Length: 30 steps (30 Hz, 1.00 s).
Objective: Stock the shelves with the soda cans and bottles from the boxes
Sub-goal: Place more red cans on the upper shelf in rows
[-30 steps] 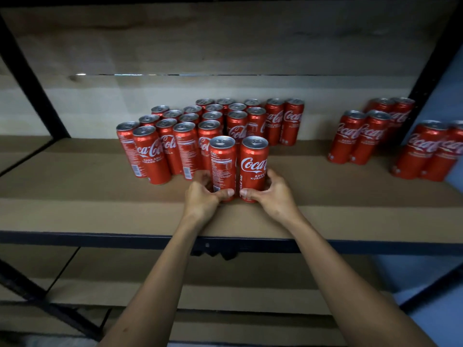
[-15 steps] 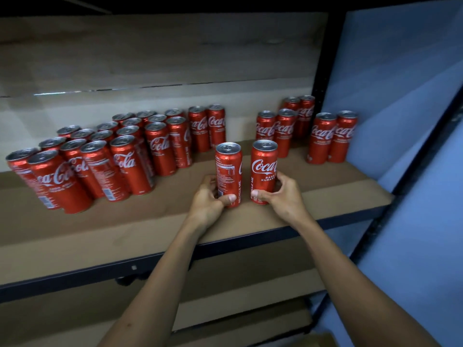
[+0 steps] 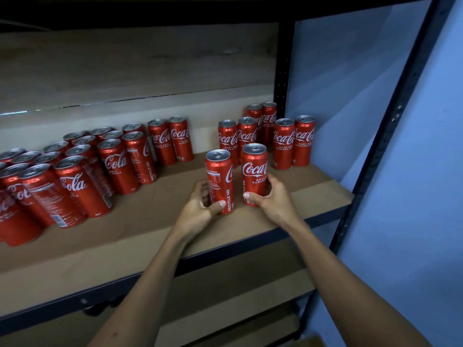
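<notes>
Two slim red cola cans stand upright side by side on the brown shelf board (image 3: 150,236). My left hand (image 3: 200,211) grips the left can (image 3: 220,179) low down, thumb across its front. My right hand (image 3: 273,199) grips the right can (image 3: 254,171) near its base. A large block of several red cans (image 3: 82,176) fills the shelf's left side. A smaller group of several cans (image 3: 283,141) stands at the back right, just behind the two held cans.
A black upright post (image 3: 281,71) rises at the shelf's back right and another black post (image 3: 380,151) stands at the front right. A blue wall (image 3: 413,196) lies beyond. A lower shelf board (image 3: 225,291) shows beneath the dark front rail (image 3: 225,251).
Both hands have carried the two cans to the right along the shelf, away from the large block and toward the smaller right group. The view has swung right too.
</notes>
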Each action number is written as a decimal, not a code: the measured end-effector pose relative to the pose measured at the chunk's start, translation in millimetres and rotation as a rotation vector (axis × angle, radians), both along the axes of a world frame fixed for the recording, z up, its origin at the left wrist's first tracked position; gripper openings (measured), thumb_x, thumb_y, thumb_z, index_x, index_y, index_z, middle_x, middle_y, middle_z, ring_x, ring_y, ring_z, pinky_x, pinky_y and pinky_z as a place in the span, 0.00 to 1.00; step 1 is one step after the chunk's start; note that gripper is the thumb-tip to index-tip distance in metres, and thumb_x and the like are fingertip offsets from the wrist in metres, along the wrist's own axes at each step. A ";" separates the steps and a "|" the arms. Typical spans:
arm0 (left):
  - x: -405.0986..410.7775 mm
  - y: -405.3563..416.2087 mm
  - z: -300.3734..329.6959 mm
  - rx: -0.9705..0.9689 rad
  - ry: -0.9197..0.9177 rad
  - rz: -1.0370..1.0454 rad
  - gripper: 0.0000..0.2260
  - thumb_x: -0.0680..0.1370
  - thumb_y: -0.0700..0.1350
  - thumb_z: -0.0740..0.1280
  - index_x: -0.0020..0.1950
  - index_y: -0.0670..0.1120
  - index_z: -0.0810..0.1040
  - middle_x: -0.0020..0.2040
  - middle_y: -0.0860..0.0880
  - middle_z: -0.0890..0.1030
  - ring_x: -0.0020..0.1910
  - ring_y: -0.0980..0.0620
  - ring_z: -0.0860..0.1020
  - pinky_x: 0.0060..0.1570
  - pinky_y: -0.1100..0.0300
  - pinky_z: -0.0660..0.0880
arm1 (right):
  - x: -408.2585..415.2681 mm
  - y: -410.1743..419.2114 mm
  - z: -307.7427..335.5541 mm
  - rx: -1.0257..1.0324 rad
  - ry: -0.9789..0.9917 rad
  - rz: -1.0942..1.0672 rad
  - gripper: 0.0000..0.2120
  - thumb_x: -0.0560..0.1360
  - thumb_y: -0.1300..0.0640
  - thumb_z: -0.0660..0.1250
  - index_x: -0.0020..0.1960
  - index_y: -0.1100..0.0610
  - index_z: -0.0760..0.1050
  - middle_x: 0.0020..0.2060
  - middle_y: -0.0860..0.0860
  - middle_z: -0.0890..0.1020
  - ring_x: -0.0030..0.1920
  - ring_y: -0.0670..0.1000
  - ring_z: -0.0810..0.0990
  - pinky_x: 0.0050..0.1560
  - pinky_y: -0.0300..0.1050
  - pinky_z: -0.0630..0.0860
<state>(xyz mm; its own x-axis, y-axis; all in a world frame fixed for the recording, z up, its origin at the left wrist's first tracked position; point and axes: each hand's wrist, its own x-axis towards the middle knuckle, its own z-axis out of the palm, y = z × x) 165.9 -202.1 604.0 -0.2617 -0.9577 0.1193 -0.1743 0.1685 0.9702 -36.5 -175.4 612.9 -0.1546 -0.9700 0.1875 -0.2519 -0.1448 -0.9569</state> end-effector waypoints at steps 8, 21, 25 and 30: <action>-22.2 8.4 5.3 -0.137 -0.157 0.338 0.35 0.64 0.53 0.81 0.62 0.49 0.65 0.57 0.52 0.78 0.53 0.53 0.79 0.54 0.58 0.75 | -9.2 1.0 -1.1 0.040 -0.005 0.057 0.33 0.71 0.61 0.76 0.72 0.52 0.66 0.58 0.45 0.78 0.57 0.44 0.77 0.62 0.45 0.72; -21.6 4.6 0.1 -0.103 -0.055 0.165 0.29 0.70 0.46 0.78 0.68 0.49 0.70 0.57 0.55 0.79 0.54 0.60 0.78 0.55 0.64 0.74 | -4.1 2.4 -1.8 0.037 -0.001 0.016 0.34 0.71 0.60 0.76 0.72 0.52 0.66 0.59 0.45 0.77 0.61 0.48 0.77 0.66 0.51 0.73; -20.3 1.0 -3.2 -0.085 -0.051 0.144 0.25 0.73 0.37 0.73 0.68 0.44 0.71 0.60 0.49 0.79 0.60 0.52 0.78 0.63 0.55 0.74 | -4.2 3.4 -3.1 0.037 0.011 0.007 0.34 0.71 0.61 0.75 0.74 0.53 0.64 0.61 0.47 0.77 0.61 0.48 0.77 0.67 0.52 0.72; -19.3 3.7 -2.7 -0.075 -0.038 0.077 0.23 0.76 0.32 0.67 0.70 0.42 0.68 0.64 0.48 0.78 0.62 0.53 0.76 0.67 0.56 0.71 | -4.6 5.5 -5.7 0.032 0.051 0.013 0.35 0.72 0.61 0.74 0.74 0.52 0.63 0.65 0.50 0.77 0.63 0.48 0.77 0.68 0.54 0.72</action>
<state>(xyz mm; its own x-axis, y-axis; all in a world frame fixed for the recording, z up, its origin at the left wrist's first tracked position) 146.6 -198.4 601.4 -0.1932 -0.9640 0.1829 -0.2260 0.2251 0.9478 -41.1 -169.9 607.1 -0.1328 -0.9776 0.1636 -0.2987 -0.1179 -0.9470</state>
